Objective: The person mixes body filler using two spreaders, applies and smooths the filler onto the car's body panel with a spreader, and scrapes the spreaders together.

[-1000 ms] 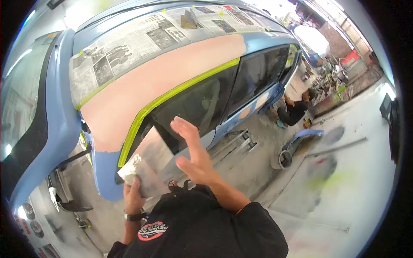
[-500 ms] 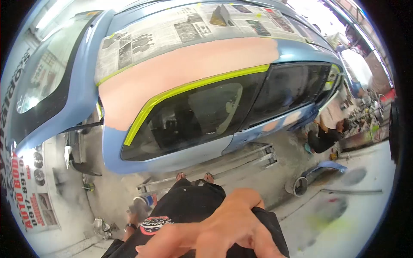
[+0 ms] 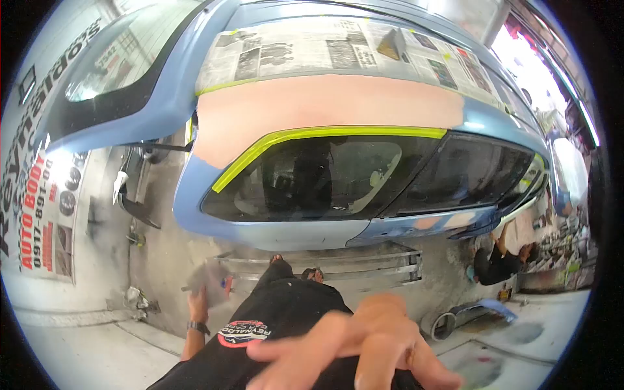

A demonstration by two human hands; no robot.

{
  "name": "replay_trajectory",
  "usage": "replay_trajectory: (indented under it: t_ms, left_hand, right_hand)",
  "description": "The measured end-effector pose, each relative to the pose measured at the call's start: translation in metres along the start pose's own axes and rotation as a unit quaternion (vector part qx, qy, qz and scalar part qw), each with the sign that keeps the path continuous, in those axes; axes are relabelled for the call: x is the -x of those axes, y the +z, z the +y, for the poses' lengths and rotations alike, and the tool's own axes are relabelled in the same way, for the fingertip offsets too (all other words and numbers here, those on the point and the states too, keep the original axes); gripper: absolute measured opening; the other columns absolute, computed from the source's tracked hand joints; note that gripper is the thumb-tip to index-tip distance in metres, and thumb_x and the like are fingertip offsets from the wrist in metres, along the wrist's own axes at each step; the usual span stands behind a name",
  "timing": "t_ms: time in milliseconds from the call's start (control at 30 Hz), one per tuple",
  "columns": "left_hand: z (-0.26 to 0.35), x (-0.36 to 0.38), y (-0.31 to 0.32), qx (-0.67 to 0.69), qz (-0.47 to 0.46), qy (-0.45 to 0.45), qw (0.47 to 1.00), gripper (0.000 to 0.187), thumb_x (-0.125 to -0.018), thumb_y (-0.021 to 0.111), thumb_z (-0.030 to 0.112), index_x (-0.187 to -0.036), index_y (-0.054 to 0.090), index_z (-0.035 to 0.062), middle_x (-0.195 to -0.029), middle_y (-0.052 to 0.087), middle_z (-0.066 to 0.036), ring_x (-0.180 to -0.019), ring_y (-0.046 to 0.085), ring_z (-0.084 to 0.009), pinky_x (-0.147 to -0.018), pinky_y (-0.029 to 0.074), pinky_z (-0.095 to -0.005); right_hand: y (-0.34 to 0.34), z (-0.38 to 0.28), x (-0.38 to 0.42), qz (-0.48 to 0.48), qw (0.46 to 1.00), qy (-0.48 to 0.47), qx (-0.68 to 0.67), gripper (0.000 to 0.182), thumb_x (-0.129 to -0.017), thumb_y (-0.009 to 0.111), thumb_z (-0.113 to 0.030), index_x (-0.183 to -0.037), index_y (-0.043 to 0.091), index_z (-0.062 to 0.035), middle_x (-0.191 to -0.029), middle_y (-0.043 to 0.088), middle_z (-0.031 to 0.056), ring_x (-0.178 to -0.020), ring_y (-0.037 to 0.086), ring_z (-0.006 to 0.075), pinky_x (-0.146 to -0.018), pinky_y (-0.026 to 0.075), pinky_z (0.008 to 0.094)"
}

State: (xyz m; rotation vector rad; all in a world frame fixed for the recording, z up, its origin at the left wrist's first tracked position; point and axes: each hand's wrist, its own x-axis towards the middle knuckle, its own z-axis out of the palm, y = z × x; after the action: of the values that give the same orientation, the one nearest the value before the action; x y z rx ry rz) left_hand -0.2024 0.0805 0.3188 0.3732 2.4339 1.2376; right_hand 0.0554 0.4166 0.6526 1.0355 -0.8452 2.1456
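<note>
My left hand [image 3: 197, 304], with a dark watch on the wrist, is at the lower left, gripping a motion-blurred grey object [image 3: 209, 281] whose kind I cannot make out. A small blue and red patch shows beside it. Large and close to the camera, my right hand [image 3: 370, 341] has its fingers spread and holds nothing. In front of me stands a blue car with a peach-coloured filler or primer area [image 3: 325, 104] along its roof edge. Yellow-green masking tape [image 3: 338, 132] borders the side window [image 3: 305, 179]. Newspaper [image 3: 292, 52] covers part of the roof.
A dark wedge-like piece [image 3: 392, 45] rests on the newspaper. Low metal rails [image 3: 383, 263] lie between my feet and the car. To the right, a person in black [image 3: 497, 263] is low beside the car, near a loose blue panel [image 3: 481, 309]. The tailgate [image 3: 149, 97] is raised.
My view has shifted, so the car sits further right and the rails higher. My left hand and the grey object have moved slightly up. My right hand has shifted right, fingers still spread.
</note>
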Motion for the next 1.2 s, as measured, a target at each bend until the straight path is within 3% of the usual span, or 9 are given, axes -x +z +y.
replay_trajectory:
  t_ms: [67,200,300,600,700,733,933,1067,1200]
  left_hand:
    - [0.063,-0.017,0.019,0.173,-0.006,0.029,0.984,0.053,-0.094,0.066,0.04,-0.12,0.059,-0.0052,-0.089,0.067,-0.007,-0.079,0.063,-0.0185,-0.069,0.051,-0.035]
    - [0.224,-0.016,0.045,0.419,-0.093,-0.095,0.898,0.038,-0.097,0.064,0.032,-0.119,0.059,0.0011,-0.101,0.066,-0.004,-0.088,0.062,-0.0125,-0.073,0.052,-0.0304]
    - [0.264,-0.023,0.072,0.422,-0.19,-0.024,0.886,0.03,-0.099,0.061,0.026,-0.119,0.059,0.0037,-0.104,0.065,-0.002,-0.09,0.061,-0.0101,-0.074,0.052,-0.0286]
    - [0.301,-0.081,0.104,0.395,-0.526,0.116,0.744,0.025,-0.098,0.062,0.018,-0.118,0.062,0.0033,-0.104,0.066,0.002,-0.094,0.06,-0.0068,-0.081,0.05,-0.0277]
    - [0.285,-0.114,0.09,0.428,-0.463,0.121,0.767,0.026,-0.098,0.063,0.019,-0.119,0.061,0.0033,-0.105,0.067,0.002,-0.093,0.06,-0.0064,-0.08,0.05,-0.0274]
    - [0.276,-0.125,0.085,0.437,-0.386,0.102,0.806,0.02,-0.098,0.062,0.018,-0.11,0.066,0.0022,-0.096,0.07,0.002,-0.084,0.061,-0.0043,-0.073,0.052,-0.0244]
    - [0.228,-0.17,0.045,0.434,-0.366,0.026,0.823,0.026,-0.098,0.063,0.022,-0.11,0.066,-0.0002,-0.096,0.07,-0.001,-0.082,0.062,-0.0057,-0.072,0.052,-0.0245]
    - [0.215,-0.154,0.044,0.412,-0.319,0.007,0.854,0.027,-0.097,0.063,0.021,-0.114,0.066,-0.0001,-0.098,0.07,-0.001,-0.083,0.062,-0.0063,-0.073,0.052,-0.0257]
    - [0.208,-0.13,0.053,0.472,-0.256,-0.029,0.843,0.025,-0.097,0.063,0.019,-0.114,0.066,0.0,-0.1,0.07,-0.001,-0.085,0.062,-0.0067,-0.075,0.052,-0.0263]
  right_hand:
    - [-0.026,-0.009,0.015,0.072,0.982,0.082,0.152,0.059,-0.094,0.056,-0.056,-0.118,0.056,-0.0015,-0.115,0.058,0.0286,-0.111,0.053,0.0431,-0.1,0.033,0.0608]
    - [-0.074,0.008,0.029,0.209,0.691,0.334,0.606,0.038,-0.095,0.057,-0.03,-0.113,0.053,0.0024,-0.117,0.062,0.019,-0.109,0.06,0.0307,-0.096,0.045,0.0387]
    - [-0.103,0.045,0.057,0.293,0.764,0.317,0.479,0.028,-0.102,0.051,-0.02,-0.121,0.056,-0.0007,-0.106,0.063,0.0114,-0.101,0.059,0.0177,-0.089,0.048,0.0339]
    - [-0.14,0.037,0.026,0.51,0.629,0.176,0.56,0.031,-0.102,0.049,-0.024,-0.115,0.058,0.0024,-0.109,0.063,0.0115,-0.095,0.059,0.0175,-0.079,0.047,0.0343]
    - [-0.151,0.013,-0.012,0.465,0.552,0.146,0.677,0.039,-0.101,0.054,-0.02,-0.132,0.053,0.0022,-0.124,0.062,0.0099,-0.111,0.061,0.0191,-0.094,0.049,0.0329]
    - [-0.146,0.008,-0.043,0.52,0.649,0.095,0.547,0.039,-0.099,0.056,-0.016,-0.133,0.052,0.0022,-0.123,0.063,0.0095,-0.11,0.061,0.0192,-0.095,0.049,0.0326]
    - [-0.151,0.007,-0.185,0.095,0.389,0.311,0.862,0.028,-0.092,0.064,-0.015,-0.114,0.061,0.0022,-0.094,0.069,0.0154,-0.084,0.062,0.0201,-0.08,0.048,0.0296]
    - [-0.2,0.06,-0.262,-0.13,0.329,0.357,0.865,0.026,-0.088,0.064,-0.014,-0.11,0.062,0.0005,-0.091,0.066,0.0262,-0.085,0.06,0.0438,-0.077,0.049,0.0414]
    - [-0.256,0.099,-0.281,-0.222,0.331,0.366,0.841,0.025,-0.087,0.061,-0.01,-0.109,0.062,0.002,-0.091,0.064,0.0268,-0.086,0.059,0.0463,-0.078,0.048,0.0479]
